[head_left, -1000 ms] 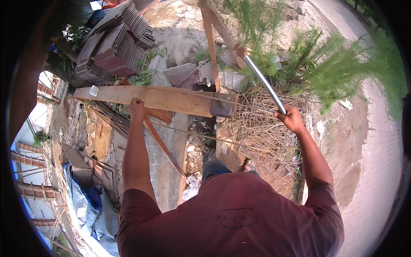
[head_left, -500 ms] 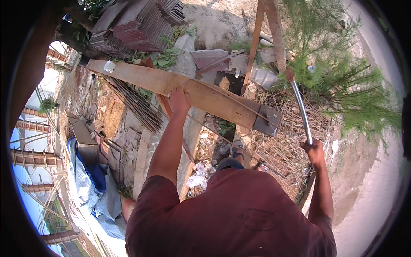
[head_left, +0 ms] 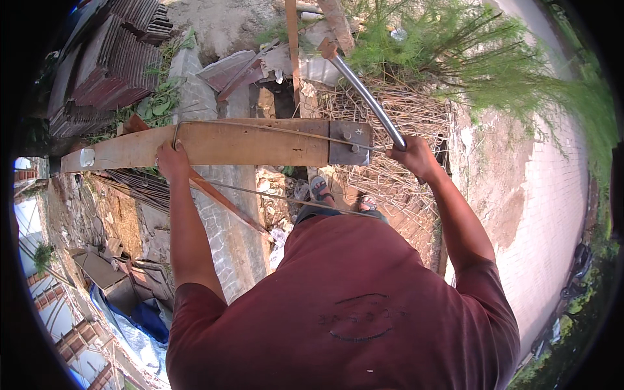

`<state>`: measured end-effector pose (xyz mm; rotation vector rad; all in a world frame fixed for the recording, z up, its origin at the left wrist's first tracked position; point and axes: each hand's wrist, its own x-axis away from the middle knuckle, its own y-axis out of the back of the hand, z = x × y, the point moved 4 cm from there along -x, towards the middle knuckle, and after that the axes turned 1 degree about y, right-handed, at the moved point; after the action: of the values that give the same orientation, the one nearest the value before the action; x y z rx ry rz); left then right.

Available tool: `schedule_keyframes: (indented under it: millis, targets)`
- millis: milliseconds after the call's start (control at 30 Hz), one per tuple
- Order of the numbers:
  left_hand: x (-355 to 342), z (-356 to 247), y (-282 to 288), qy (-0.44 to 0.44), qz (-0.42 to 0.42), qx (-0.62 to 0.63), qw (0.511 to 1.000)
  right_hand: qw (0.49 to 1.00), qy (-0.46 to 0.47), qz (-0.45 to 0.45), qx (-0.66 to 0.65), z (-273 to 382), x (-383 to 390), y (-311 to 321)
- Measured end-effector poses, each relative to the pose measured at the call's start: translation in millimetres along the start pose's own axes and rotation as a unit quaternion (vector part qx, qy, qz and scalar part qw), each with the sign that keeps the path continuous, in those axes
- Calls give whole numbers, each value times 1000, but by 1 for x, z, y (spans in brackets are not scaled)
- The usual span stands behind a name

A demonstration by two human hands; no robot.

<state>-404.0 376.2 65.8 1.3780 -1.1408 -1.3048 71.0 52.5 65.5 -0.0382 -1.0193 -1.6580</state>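
Watching from the head view, I see the left hand [head_left: 172,161] curled closed on a thin rod [head_left: 299,133] at the near edge of the wooden surface [head_left: 260,151]. The rod lies along the surface, bent at its left end, and runs across to the bolts [head_left: 355,148] on the dark plate [head_left: 338,156]. The right hand [head_left: 415,159] is wrapped tight round the near end of a steel bar [head_left: 370,97], which slants up and left to a rusty head [head_left: 328,48]. A cup [head_left: 86,157] sits toward the surface's left end.
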Motion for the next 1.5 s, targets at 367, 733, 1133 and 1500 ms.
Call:
schedule_keyframes:
  millis: [367,733,1133,1500]
  targets:
    - [-10,30,44,37,44,385,921,992,111,-49,-25,16,31,46]
    - [-9,-45,395,-237,-232,623,709,934,284,-166,-138,49,-9,89]
    - [163,-104,357,-360,-333,414,766,930,173,-165,-278,-61,-49,-40]
    - [276,-59,309,-80,-273,401,871,929,151,-94,-326,-140,39,-163]
